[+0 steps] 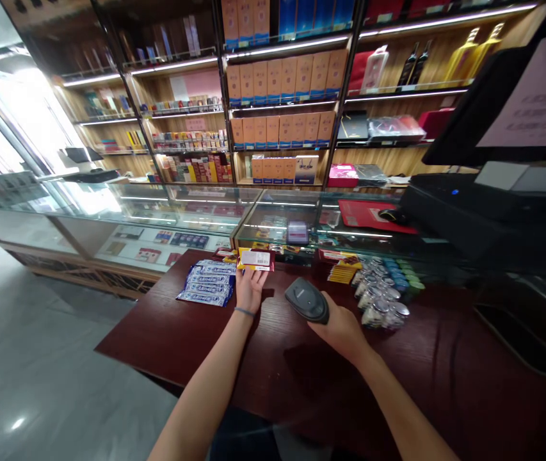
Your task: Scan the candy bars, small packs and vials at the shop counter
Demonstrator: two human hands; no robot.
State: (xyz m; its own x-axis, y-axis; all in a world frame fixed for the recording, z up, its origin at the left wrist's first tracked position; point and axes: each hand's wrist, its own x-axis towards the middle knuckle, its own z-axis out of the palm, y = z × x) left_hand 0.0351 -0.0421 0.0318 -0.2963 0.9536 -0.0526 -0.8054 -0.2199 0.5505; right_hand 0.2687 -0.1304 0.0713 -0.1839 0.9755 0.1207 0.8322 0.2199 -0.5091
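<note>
Nearest the camera, two forearms (208, 378) are reaching in over the dark wooden table (157, 339).

Left: blue-and-white packets (208, 283) are lying side by side, flat on the tabletop.

Centre-left: the left hand (249, 294), a dark band (244, 312) circling its wrist, is holding a red-and-yellow packet (256, 258) by its near edge, beyond the blue-and-white ones. Its fingers are extending fairly straight against the packet; thumb pressure cannot be told. A white barcode label (256, 257) is facing up toward the camera. Judgement: packet light, wrapper slick and rather flexible, contents possibly breakable; best taken by an edge, with a mild pinch leaving the label uncovered.

Centre-right: the right hand (344, 330) is curling around a dark handheld scanner (307, 299), whose head is pointing toward the packet. Judgement: rigid, heavier than the packet, best gripped round the handle, which the hand is largely hiding.

Right: a group of yellow packets (341, 274) is sitting just beside silver-lidded jars (379, 304); blue and green containers (408, 275) are standing behind these. A monitor (532, 96) is looming farther right.
</note>
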